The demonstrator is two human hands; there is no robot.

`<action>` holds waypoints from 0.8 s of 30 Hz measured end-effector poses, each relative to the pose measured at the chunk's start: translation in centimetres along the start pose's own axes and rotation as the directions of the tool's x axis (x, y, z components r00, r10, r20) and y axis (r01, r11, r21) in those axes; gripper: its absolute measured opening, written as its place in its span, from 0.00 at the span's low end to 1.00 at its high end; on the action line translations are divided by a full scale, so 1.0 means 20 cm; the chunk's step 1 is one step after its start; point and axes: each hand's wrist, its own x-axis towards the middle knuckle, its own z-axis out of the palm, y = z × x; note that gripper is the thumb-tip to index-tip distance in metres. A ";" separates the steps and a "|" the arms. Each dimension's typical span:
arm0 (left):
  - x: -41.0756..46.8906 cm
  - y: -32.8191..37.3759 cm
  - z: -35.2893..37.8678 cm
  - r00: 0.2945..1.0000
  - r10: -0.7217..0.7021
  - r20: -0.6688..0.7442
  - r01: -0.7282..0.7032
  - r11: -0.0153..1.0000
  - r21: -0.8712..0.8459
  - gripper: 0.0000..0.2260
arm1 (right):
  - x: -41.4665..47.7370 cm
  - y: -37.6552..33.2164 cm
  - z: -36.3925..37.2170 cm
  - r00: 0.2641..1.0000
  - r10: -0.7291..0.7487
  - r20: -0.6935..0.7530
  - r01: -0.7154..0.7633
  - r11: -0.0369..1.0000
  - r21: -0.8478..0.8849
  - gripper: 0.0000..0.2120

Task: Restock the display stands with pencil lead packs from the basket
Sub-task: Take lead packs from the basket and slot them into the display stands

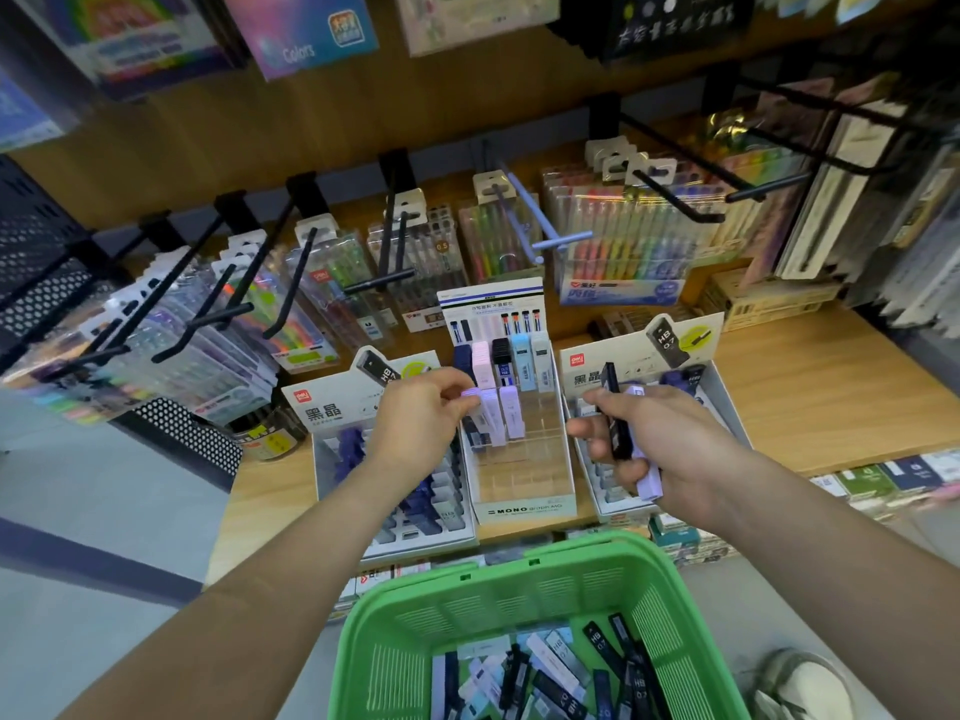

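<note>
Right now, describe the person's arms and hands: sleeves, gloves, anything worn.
No sleeve shows on the left forearm or right forearm. The left hand and right hand wear no gloves, rings, watch or bracelet that I can see.

We are counting three display stands and one green basket. We are holding two packs in our right hand, a black pack and a lilac pack, and a third pack in our left hand.

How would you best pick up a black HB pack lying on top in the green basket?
Pinch the black HB pack across its long narrow edges, near the middle, coming down from above: it lies flat atop the pile, and the green basket walls block sideways approach.
</note>
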 end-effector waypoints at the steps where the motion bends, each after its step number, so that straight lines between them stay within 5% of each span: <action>1: 0.00 -0.01 0.02 1.000 0.001 0.004 -0.001 1.000 0.003 0.03 | 0.00 0.00 -0.01 1.000 -0.001 0.000 0.001 1.000 -0.001 0.07; 15: 0.04 -0.01 0.14 0.982 0.180 -0.050 -0.168 0.970 0.176 0.06 | -0.03 0.00 0.00 0.999 0.000 0.051 0.003 0.999 -0.049 0.08; 24: 0.07 0.00 0.16 0.985 0.173 0.004 -0.173 0.980 0.100 0.04 | -0.02 0.00 0.00 0.999 -0.006 0.035 0.009 0.997 -0.079 0.09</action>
